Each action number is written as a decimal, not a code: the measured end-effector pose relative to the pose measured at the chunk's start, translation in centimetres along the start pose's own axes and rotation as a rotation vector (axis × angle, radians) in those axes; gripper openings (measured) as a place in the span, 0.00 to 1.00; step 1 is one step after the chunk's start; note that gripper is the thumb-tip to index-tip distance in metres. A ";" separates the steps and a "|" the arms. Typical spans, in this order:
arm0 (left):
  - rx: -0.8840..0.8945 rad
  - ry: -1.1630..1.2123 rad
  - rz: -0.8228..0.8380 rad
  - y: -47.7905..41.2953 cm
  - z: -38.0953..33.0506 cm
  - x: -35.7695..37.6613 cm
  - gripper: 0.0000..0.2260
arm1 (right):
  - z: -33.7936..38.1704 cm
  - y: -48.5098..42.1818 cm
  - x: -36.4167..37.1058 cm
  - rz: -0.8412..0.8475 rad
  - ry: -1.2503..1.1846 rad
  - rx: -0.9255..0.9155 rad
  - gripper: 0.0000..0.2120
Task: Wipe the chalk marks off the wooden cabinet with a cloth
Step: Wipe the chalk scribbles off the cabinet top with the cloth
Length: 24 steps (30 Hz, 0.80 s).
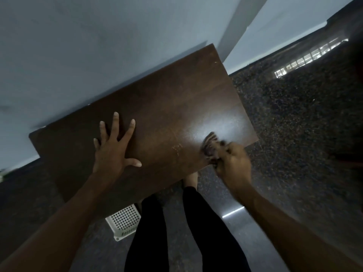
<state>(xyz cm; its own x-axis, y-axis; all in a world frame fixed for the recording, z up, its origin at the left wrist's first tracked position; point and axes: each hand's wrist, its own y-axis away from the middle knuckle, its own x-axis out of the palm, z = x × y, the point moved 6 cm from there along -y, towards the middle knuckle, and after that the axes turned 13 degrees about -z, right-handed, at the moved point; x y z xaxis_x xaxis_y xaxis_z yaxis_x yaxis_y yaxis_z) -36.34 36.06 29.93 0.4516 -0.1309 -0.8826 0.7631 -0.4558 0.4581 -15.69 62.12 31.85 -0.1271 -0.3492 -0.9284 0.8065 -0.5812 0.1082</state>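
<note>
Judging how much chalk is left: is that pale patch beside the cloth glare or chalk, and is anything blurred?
Head view: the pale patch on the cabinet top is a hazy sheen; glare or chalk dust, I cannot tell. Head view: the right hand and cloth are motion-blurred; the left hand, flat on the top, is sharp. Head view: dim room, wide-angle bending at edges.

Dark-brown cabinet [157, 107] bears whitish chalk marks [176, 148]. At 4 o'clock, a brown-and-cream striped cloth [211, 143]; at 6, a white lattice basket [123, 222].

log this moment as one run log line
step: wipe | left hand: flat on cabinet top | right hand: grips striped cloth near front right edge | faint chalk marks: between the hands
</note>
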 end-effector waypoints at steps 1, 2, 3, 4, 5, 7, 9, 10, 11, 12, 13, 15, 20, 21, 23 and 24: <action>-0.021 0.013 -0.003 0.2 0.0 0.0 0.60 | 1.4 0.9 0.8 -0.010 -0.035 -0.018 0.19; -0.041 0.022 -0.009 0.5 0.1 0.0 0.59 | 3.0 1.7 1.5 0.016 -0.096 0.002 0.19; -0.064 0.033 -0.018 0.9 0.3 0.1 0.58 | 5.4 3.1 2.8 0.089 -0.157 -0.009 0.20; -0.094 0.053 -0.028 1.3 0.5 0.2 0.58 | 8.3 4.7 3.7 0.149 -0.180 -0.084 0.22; -0.127 0.082 -0.041 1.8 0.7 0.4 0.57 | 10.5 6.1 4.5 0.150 -0.165 -0.188 0.23; -0.160 0.142 -0.070 2.6 0.8 0.8 0.54 | 11.9 6.1 4.9 0.087 -0.130 -0.271 0.23; -0.169 0.177 -0.089 3.3 0.9 1.2 0.51 | 11.3 5.9 4.7 0.079 -0.151 -0.318 0.22; -0.176 0.190 -0.095 3.7 1.0 1.3 0.50 | 10.1 5.9 4.5 0.074 -0.155 -0.314 0.21; -0.177 0.203 -0.098 3.9 1.1 1.5 0.50 | 8.5 5.4 4.0 0.079 -0.175 -0.281 0.19; -0.170 0.212 -0.099 4.0 1.2 1.6 0.50 | 6.4 4.6 3.3 0.075 -0.205 -0.238 0.16; -0.160 0.214 -0.095 4.1 1.3 1.8 0.50 | 4.3 3.6 2.3 0.048 -0.224 -0.197 0.13; -0.148 0.214 -0.087 4.1 1.5 2.0 0.52 | -0.4 0.6 -0.7 -0.117 -0.194 -0.055 0.07; -0.120 0.262 -0.107 4.3 1.9 2.2 0.53 | -7.3 -1.7 -2.6 -0.305 -0.104 0.360 0.04; -0.115 0.260 -0.110 4.4 1.9 2.2 0.53 | -6.7 -1.2 -2.3 -0.302 -0.123 0.361 0.04; -0.097 0.267 -0.122 4.5 1.9 2.2 0.52 | -4.5 0.4 -1.6 -0.291 -0.109 0.339 0.12; -0.084 0.275 -0.132 4.8 2.1 2.3 0.50 | -2.9 1.4 -1.1 -0.301 -0.147 0.311 0.16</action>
<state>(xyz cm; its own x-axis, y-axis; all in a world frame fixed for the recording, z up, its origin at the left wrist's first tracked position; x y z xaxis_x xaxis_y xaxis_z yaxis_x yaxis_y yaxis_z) -32.61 31.77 29.84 0.4457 0.1726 -0.8784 0.8536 -0.3776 0.3589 -12.80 63.82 31.96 -0.4282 -0.2181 -0.8770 0.5120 -0.8582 -0.0365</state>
